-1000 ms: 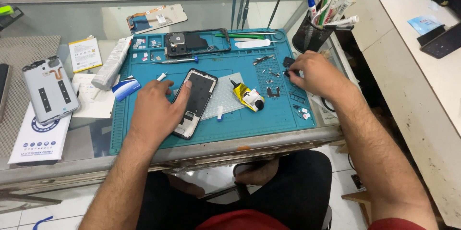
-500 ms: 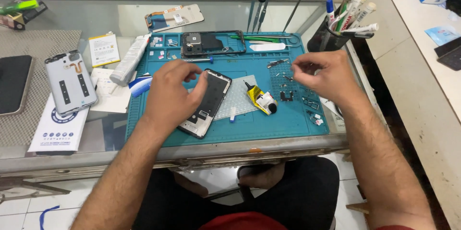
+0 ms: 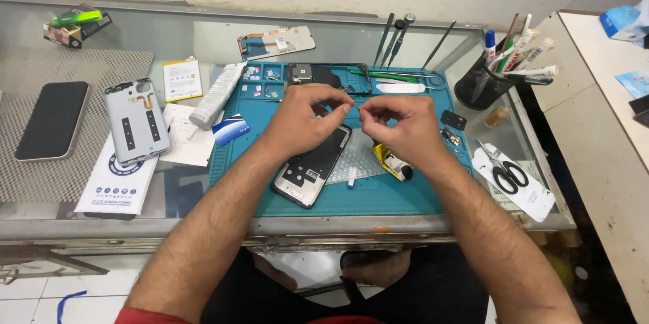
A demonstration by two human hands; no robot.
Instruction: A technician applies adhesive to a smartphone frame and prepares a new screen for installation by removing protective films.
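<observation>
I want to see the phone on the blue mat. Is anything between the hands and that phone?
Nothing visible stands between them. The left hand and right hand are pinched together just above the opened phone, which lies on the blue mat. The left hand covers the phone's top end; a yellow tube lies beside it, under the right hand.

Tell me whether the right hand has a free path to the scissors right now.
Probably yes. The right hand hovers over the teal mat, and the scissors lie uncovered on white paper to its right; only small parts lie between. Its fingertips, though, seem to pinch something tiny.
</observation>
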